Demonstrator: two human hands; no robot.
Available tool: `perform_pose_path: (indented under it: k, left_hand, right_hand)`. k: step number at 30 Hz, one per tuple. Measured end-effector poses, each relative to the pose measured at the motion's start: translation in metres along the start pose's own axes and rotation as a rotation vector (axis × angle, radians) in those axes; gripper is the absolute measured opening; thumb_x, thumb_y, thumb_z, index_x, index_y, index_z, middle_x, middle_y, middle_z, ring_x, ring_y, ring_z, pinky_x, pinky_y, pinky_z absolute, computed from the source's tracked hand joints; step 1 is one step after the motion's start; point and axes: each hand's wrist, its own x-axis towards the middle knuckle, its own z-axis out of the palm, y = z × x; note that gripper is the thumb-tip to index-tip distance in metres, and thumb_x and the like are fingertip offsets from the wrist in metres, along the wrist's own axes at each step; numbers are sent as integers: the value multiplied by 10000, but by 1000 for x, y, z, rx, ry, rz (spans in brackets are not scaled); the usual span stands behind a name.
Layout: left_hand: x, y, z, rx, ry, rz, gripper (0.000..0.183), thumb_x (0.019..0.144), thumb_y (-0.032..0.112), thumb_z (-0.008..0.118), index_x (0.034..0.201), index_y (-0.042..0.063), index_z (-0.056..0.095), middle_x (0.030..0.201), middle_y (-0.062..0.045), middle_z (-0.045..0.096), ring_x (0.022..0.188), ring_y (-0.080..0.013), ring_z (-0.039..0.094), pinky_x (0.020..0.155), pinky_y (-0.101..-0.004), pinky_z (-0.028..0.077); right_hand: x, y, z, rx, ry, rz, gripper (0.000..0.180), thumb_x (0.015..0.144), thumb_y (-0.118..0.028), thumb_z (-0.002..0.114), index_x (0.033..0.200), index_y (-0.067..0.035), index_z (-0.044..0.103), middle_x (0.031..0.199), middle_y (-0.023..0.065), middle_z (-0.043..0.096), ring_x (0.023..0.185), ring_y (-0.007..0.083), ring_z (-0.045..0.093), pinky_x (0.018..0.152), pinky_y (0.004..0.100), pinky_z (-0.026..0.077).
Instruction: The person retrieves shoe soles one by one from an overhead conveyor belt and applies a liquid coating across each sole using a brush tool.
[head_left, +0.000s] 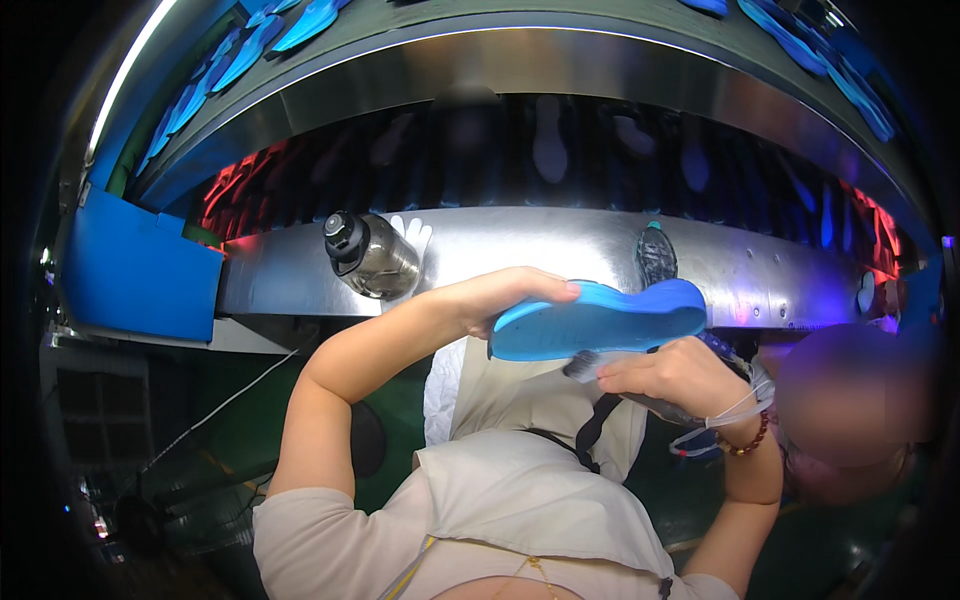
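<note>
My left hand (510, 296) grips one end of a blue shoe sole (585, 330), thumb on its upper edge. The sole is tilted, so its broad light-blue face and darker blue side wall both show. In my right hand (671, 375) is a brush (591, 366) with dark bristles, close under the sole's lower edge; whether the bristles touch it I cannot tell. Part of the dark handle shows below my fingers. A pale clear tube (739, 412) loops by my right wrist, above a beaded bracelet (742, 442).
On the metal ledge (487, 240) are a dark drink bottle (382, 259), a white glove (414, 232) and a dark sole-shaped piece (656, 255). Blue soles (307, 30) lie on the conveyor belt (517, 11) above. Another person (847, 420) is close on my right.
</note>
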Motion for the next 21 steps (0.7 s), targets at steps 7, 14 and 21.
perform_pose_path:
  k: [7,14,21]
  left_hand:
    - [-5,2,-8,71,67,8,567,791,372,574,1155,-54,486,1058,-176,545,887,-185,562,745,-291,462]
    - [14,-12,-4,-380,-21,111,562,820,361,521,1229,-8,407,1135,-227,493,984,-327,540,814,-472,459]
    - [32,-6,-13,-572,-145,171,571,817,373,512,1258,32,389,1204,-216,456,1009,-371,527,801,-551,448]
  right_hand:
    - [-12,33,-10,216,213,46,177,729,-93,638,893,-30,622,913,111,642,827,245,624,698,292,504]
    - [-3,19,2,904,439,275,225,751,-15,622,975,1,629,788,90,642,524,72,557,476,193,451]
    - [-4,83,14,556,1299,534,159,808,-60,569,933,16,632,705,41,609,444,46,480,420,153,383]
